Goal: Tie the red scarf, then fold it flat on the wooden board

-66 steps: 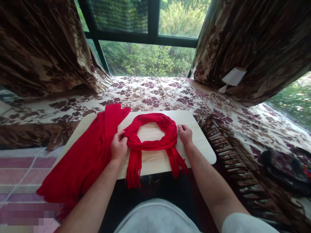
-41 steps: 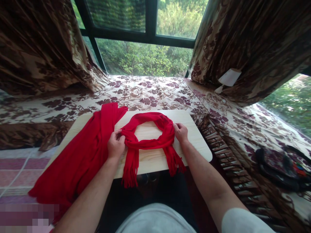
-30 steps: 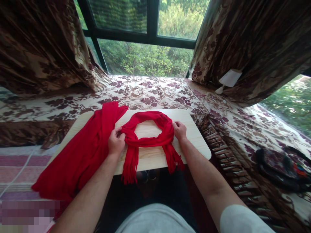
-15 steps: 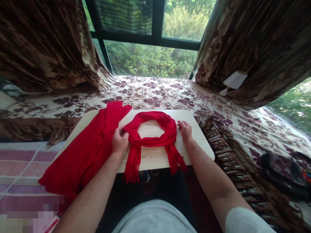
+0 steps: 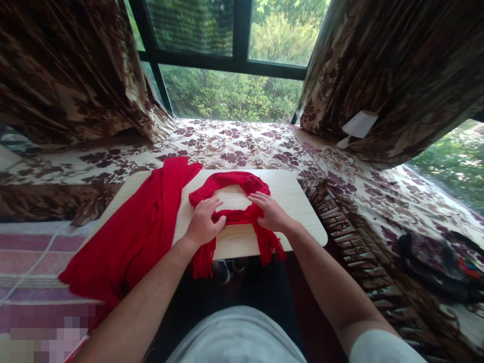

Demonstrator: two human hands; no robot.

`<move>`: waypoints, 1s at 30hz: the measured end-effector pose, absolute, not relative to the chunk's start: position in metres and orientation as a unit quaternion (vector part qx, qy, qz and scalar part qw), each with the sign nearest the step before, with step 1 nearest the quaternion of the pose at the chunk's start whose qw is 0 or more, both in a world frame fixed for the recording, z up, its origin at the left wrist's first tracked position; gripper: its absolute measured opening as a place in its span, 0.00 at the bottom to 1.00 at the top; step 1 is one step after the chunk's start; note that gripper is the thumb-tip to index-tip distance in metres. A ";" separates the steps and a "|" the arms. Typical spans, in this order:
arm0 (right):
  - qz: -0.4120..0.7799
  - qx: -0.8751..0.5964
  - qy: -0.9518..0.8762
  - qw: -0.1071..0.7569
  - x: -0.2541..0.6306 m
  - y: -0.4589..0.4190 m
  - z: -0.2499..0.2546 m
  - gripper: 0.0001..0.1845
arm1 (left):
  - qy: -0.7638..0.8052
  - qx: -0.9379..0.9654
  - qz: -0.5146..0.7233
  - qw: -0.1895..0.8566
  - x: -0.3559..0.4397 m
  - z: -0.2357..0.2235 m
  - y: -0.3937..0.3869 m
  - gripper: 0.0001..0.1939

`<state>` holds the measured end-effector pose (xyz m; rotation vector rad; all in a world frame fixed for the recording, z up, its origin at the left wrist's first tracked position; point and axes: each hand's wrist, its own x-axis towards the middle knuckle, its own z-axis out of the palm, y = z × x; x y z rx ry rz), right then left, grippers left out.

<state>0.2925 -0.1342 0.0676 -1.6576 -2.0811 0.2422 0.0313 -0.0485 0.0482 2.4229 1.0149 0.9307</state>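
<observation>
On the pale wooden table lies a red fringed scarf [image 5: 239, 217], looped into a ring with wood showing through the middle. Its two tasselled ends hang toward me past the front edge. My left hand [image 5: 203, 222] rests on the ring's near left side, fingers stretched and thumb apart. Over the near right side lies my right hand [image 5: 269, 212], its fingers spread across the fabric. Both hands touch the scarf and partly cover it. A second red cloth [image 5: 139, 227], loosely folded, lies left of the ring and drapes off the table's left side.
The small table [image 5: 302, 222] stands against a ledge with a floral cover [image 5: 234, 143] below the window. To the right are a white lamp [image 5: 360, 124] and a dark bag [image 5: 434, 267]. A striped bedspread [image 5: 34, 257] is at left. Patterned curtains hang on both sides.
My left hand has let go of the ring's left edge and moved right onto its near side. My right hand has come left from beside the ring onto the scarf.
</observation>
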 end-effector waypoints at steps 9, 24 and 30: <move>0.039 -0.608 -0.793 0.003 0.282 -0.129 0.082 0.18 | 0.301 0.932 0.029 0.199 0.025 0.058 -0.048 0.40; 0.006 -0.669 -0.736 0.103 0.269 -0.105 0.092 0.11 | 0.365 0.905 0.123 0.183 0.060 0.081 -0.075 0.24; 0.020 -0.696 -0.695 0.181 0.254 -0.092 0.081 0.11 | 0.438 0.863 0.095 0.235 0.083 0.080 -0.073 0.34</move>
